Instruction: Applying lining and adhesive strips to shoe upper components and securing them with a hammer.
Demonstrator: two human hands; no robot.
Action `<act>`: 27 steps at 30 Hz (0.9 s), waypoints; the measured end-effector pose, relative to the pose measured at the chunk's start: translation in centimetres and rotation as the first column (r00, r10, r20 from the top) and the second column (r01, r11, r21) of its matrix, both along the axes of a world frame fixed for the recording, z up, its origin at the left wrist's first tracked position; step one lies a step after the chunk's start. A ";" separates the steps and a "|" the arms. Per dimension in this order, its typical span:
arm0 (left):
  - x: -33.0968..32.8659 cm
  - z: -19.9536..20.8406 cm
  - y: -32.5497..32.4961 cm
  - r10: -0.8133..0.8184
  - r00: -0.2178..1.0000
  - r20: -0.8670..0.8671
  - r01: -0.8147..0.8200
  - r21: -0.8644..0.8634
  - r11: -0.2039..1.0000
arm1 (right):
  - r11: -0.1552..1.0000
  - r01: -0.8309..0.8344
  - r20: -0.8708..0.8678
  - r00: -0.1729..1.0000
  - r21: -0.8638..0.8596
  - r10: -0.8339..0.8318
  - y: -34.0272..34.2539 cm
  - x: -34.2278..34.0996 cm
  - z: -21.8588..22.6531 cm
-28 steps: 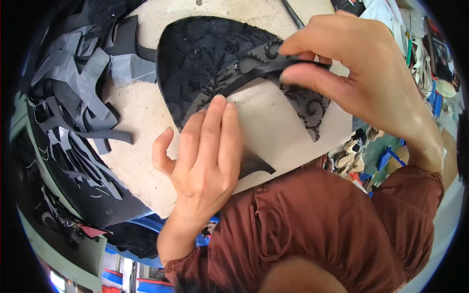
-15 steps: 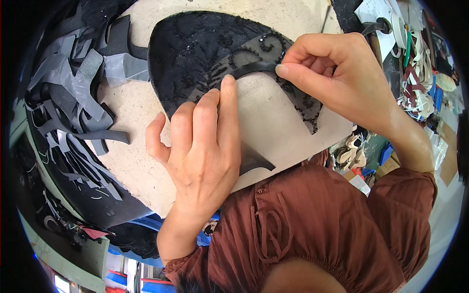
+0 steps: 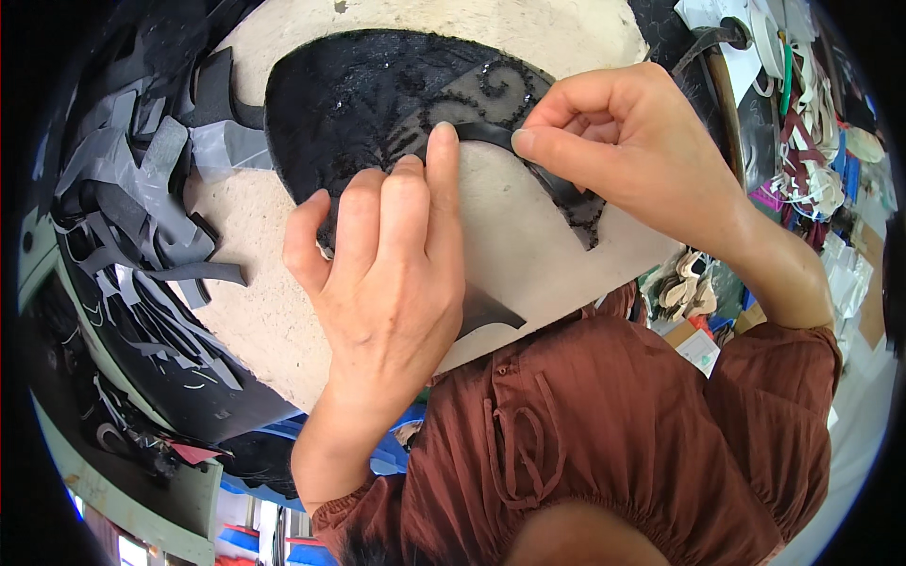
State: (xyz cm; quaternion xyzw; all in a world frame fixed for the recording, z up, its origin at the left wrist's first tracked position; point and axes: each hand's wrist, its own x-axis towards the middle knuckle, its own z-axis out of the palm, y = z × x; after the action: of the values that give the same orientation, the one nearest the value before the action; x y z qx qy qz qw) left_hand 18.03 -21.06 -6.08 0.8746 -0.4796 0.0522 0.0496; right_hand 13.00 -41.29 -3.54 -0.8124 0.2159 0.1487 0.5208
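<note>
A curved shoe-upper-shaped piece of black beaded lace (image 3: 326, 99), part of it sheer, lies on a pale board (image 3: 241, 231). A narrow black strip (image 3: 483, 135) follows the inner curve of its cut-out. My left hand (image 3: 382, 245) rests with its fingers stretched and apart, the index fingertip pressing on the strip and the others on or beside the lace. Between the thumb and index finger of my right hand (image 3: 613, 132) is the strip's right part; its loose end hangs down by the lace. A dark curved piece (image 3: 489, 313) shows partly beside my left hand.
Grey and black strips (image 3: 165, 189) are heaped along the board's left side. Thinner cut strips (image 3: 175, 321) lie below them. Beyond my right arm are a bundle of beige pieces (image 3: 687, 288) and hanging cords and straps (image 3: 812, 160). My brown garment touches the near edge.
My right thumb and finger have moved left and slightly down along the strip, and its loose end now shows below them. The lace piece and my left fingertips have shifted slightly.
</note>
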 end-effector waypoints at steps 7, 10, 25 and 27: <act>0.0 0.0 -0.5 -0.036 0.996 0.078 0.032 0.054 0.998 | 0.998 0.017 0.006 1.000 -0.057 -0.017 0.4 -0.1 0.0; 0.2 0.2 -0.8 -0.053 0.997 0.055 0.054 -0.032 0.998 | 0.998 -0.011 -0.050 0.999 -0.057 0.008 0.2 0.1 0.4; -0.1 1.8 -1.5 -0.103 0.995 0.007 0.100 0.170 0.980 | 0.830 -0.049 0.365 0.882 -0.555 0.297 -4.7 -7.9 2.1; -0.2 2.1 -1.5 -0.097 0.995 0.006 0.094 0.192 0.977 | 0.765 -0.142 0.277 0.878 -0.628 0.391 -4.2 -7.8 2.2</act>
State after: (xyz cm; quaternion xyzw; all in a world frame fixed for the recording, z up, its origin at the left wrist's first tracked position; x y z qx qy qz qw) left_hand 17.82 -22.56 -3.99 0.8507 -0.5243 0.0100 -0.0358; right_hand 5.15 -45.45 -1.34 -0.9684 0.0222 -0.0175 0.2477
